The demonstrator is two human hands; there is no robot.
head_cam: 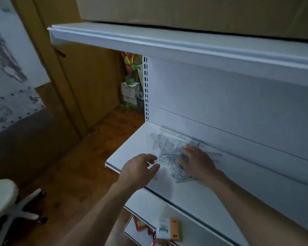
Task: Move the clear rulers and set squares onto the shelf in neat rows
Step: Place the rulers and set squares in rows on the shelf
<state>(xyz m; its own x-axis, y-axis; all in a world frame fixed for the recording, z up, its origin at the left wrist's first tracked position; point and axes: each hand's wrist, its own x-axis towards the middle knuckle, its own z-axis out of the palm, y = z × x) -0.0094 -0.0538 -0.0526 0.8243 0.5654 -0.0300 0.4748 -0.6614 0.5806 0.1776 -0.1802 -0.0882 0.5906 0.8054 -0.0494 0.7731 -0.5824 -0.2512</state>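
On white shelf [128,148], clear rulers [167,148] under flat right hand [197,162]; left grip [139,169] unclear

Dim bluish light, soft overall blur, wide-angle bending at edges

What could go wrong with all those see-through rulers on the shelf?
1. The clear rulers lie in a jumbled pile close to the front edge of the shelf; one could slide off onto the floor.
2. They are see-through on white, so the right hand pressing on them might overlook one.
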